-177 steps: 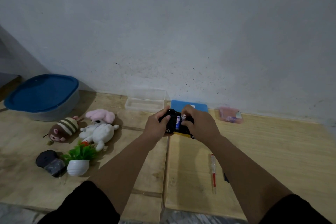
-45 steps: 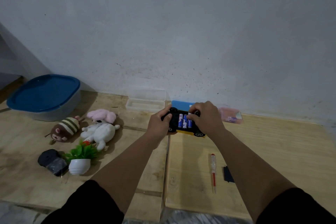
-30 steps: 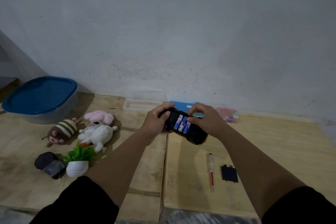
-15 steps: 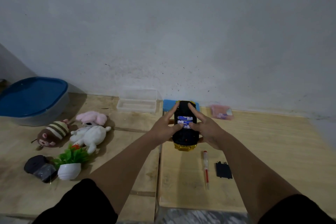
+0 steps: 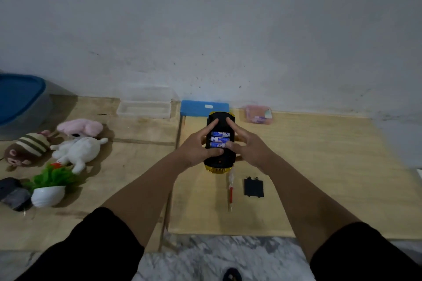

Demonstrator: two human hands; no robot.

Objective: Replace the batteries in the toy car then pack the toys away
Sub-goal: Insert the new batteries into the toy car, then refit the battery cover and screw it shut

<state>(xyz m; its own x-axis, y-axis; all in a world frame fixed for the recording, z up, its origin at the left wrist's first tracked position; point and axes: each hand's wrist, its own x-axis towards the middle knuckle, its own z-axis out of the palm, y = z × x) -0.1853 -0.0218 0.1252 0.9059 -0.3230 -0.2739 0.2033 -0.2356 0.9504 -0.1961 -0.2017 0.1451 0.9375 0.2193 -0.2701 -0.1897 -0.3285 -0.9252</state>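
Toy car (image 5: 218, 161) lies underside up, near the middle of the worktop's (image 5: 319, 166) far edge, with three batteries (image 5: 219, 139) seated. Left hand (image 5: 194, 149) and right hand (image 5: 251, 150) hold it, fingers clamped on its sides and thumbs on the batteries.

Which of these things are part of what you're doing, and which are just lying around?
In the job: black-and-yellow toy car, blue batteries, black battery cover, red-and-white screwdriver, three plush toys, probably the blue-lidded tub.
Lying about, it seems: potted plastic plant, pink packet, clear plastic box.
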